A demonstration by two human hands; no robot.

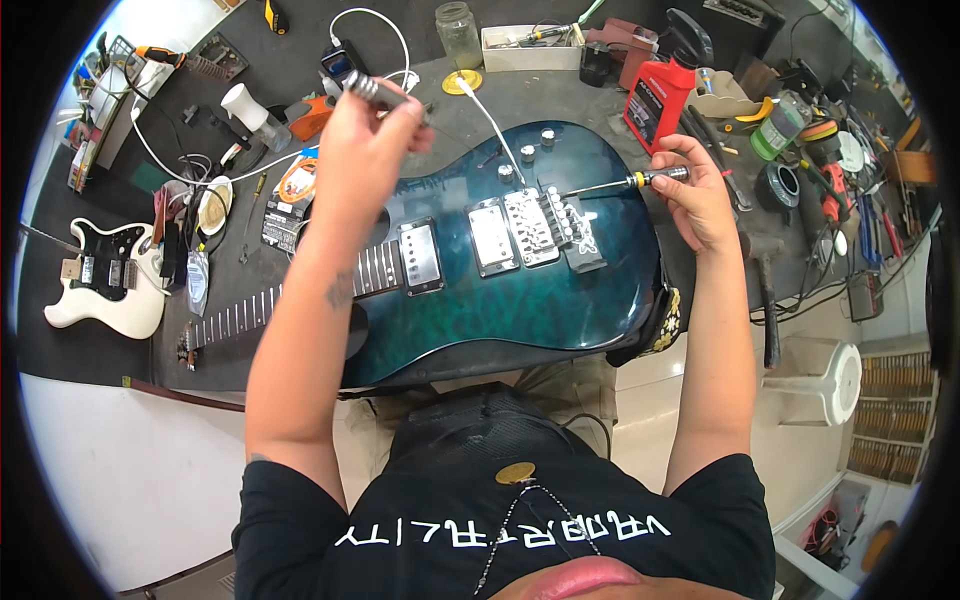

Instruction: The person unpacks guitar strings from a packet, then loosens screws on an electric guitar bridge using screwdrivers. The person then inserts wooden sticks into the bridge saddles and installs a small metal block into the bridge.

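Note:
A glossy dark teal electric guitar (450, 310) lies across the bench, its neck pointing left. Near its right end, my right hand (704, 200) grips a screwdriver (648, 178) by its black and yellow handle. The thin shaft points left, its tip at or just over the saddles of the silver bridge (532, 226); contact cannot be made out. My left hand (365, 140), slightly blurred, is raised above the guitar's upper edge, closed around a small dark metal flashlight (372, 92). Two silver pickups, the neck one (421, 257) and the bridge one (492, 238), sit left of the bridge.
A white guitar body (105, 280) lies at far left. Along the back stand a glass jar (458, 38), a white tray (532, 48) of tools and a red bottle (660, 100). A hammer (766, 290) and cluttered tools fill the right. A white stool (825, 382) stands below.

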